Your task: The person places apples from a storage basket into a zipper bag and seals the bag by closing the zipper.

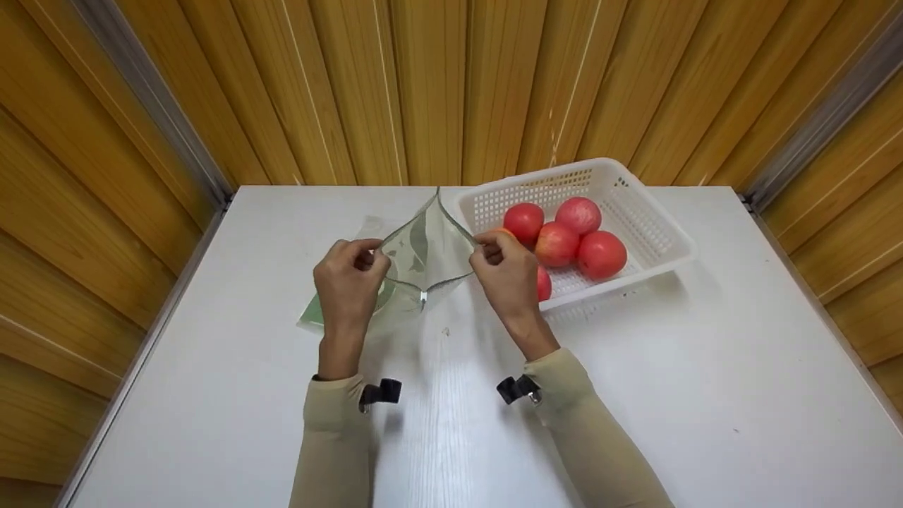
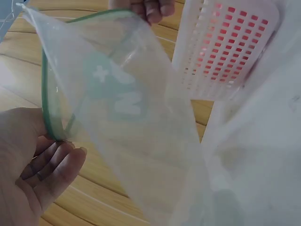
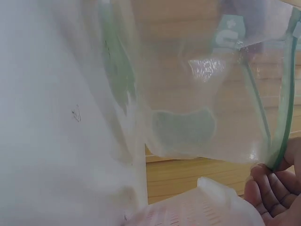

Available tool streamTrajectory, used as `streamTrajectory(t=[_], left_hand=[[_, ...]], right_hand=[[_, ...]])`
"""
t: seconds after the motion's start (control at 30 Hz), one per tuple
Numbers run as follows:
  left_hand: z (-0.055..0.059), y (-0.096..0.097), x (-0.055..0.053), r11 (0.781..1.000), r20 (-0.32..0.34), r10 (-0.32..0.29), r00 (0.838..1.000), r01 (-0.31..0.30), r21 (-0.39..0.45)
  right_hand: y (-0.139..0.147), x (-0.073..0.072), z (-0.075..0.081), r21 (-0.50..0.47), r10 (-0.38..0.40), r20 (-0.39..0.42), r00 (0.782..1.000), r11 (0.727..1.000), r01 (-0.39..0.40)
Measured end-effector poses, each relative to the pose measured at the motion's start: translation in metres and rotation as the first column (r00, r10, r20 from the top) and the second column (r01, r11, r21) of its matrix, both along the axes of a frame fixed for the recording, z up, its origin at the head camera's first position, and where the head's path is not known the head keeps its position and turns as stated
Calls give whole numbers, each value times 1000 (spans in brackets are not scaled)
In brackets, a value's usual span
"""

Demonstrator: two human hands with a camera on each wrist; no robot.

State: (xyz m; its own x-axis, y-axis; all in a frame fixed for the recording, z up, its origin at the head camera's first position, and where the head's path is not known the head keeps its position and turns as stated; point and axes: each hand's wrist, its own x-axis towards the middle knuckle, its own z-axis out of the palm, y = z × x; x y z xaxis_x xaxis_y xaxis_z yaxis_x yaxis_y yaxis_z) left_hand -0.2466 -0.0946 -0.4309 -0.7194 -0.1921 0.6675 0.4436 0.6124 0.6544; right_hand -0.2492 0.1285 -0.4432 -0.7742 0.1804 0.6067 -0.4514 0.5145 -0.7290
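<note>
A translucent zip bag [image 1: 448,243] is held above the table with its mouth spread into a diamond shape. My left hand [image 1: 347,279] pinches the left edge of the mouth between thumb and fingers. On the opposite edge, my right hand [image 1: 509,275] pinches the rim the same way. In the left wrist view the bag [image 2: 136,146] shows a green zip strip along its mouth and pale green and white print; nothing can be seen inside. Several red apples [image 1: 602,255] lie in a white plastic basket [image 1: 663,219] just beyond the right hand, which partly hides them.
A flat clear packet with green print [image 1: 312,312] lies on the white table [image 1: 233,395], partly under the left hand and bag. Wood-patterned panels [image 1: 423,92] stand behind the table and at both sides. The basket sits near the back edge, right of centre.
</note>
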Motion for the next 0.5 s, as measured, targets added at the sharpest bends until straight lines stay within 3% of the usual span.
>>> streamTrajectory(t=[0.2,0.5], left_hand=[[10,-22,3,999,43,39,998,-40,11],[12,-39,6,992,44,126,991,-127,21]], right_hand=[[10,2,5,-39,-27,84,996,999,30],[19,7,4,-52,11,131,991,999,-4]])
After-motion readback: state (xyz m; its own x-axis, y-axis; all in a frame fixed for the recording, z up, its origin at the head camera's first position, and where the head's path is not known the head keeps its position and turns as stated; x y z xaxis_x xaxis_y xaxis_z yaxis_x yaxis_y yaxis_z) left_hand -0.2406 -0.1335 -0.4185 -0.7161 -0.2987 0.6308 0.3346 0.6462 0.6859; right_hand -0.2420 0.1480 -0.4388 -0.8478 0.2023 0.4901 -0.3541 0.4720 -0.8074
